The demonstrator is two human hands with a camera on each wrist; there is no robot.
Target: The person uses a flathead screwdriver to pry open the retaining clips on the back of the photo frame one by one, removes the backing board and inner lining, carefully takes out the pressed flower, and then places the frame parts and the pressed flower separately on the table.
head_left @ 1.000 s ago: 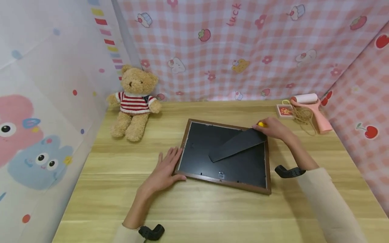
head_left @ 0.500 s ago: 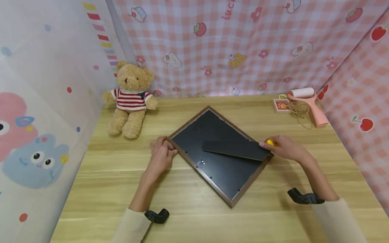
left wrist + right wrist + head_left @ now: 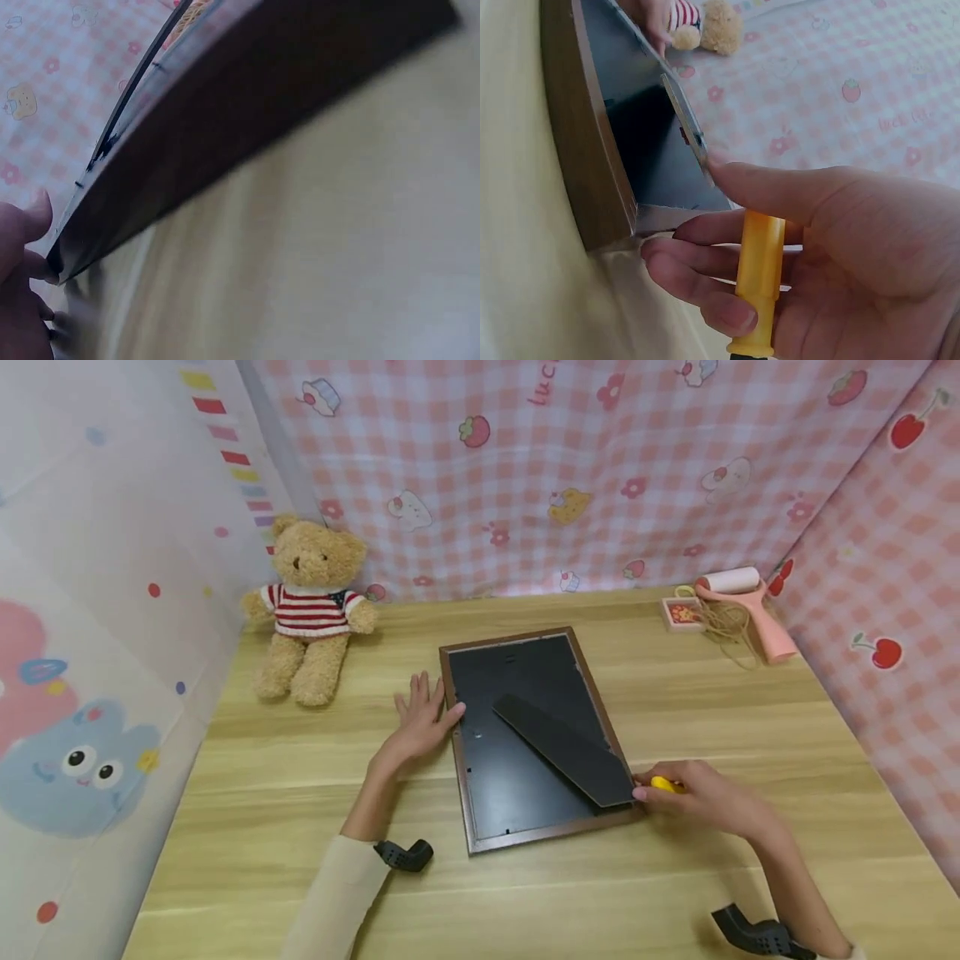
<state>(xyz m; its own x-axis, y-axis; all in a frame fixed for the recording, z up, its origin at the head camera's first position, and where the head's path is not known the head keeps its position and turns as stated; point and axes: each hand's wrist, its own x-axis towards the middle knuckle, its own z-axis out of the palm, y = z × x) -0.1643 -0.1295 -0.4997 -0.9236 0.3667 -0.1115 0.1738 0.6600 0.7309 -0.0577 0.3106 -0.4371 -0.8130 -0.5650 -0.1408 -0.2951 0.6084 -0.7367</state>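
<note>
A picture frame [image 3: 461,777] with a brown rim lies face down on the wooden table, its black back [image 3: 517,777] up. Its black stand [image 3: 566,747] slants across the back, lifted a little off it in places. At the left rim, my left hand [image 3: 420,722] has its fingers spread, with the thumb over the edge. By the near right corner, my right hand [image 3: 701,789] curls its fingers round a yellow handle [image 3: 761,259]; what it belongs to is hidden. The right thumb and fingertips are at the frame's corner and the stand's wide end.
A teddy bear [image 3: 311,610] in a striped sweater sits at the back left. At the back right lie a pink-handled lint roller [image 3: 765,622], some twine [image 3: 727,622] and a small box [image 3: 682,614]. Patterned cloth [image 3: 525,477] hangs behind the table.
The picture frame has turned clockwise on the table, from lying wide to standing tall. My right hand came nearer to me with its corner, while my left hand shifted forward along the rim.
</note>
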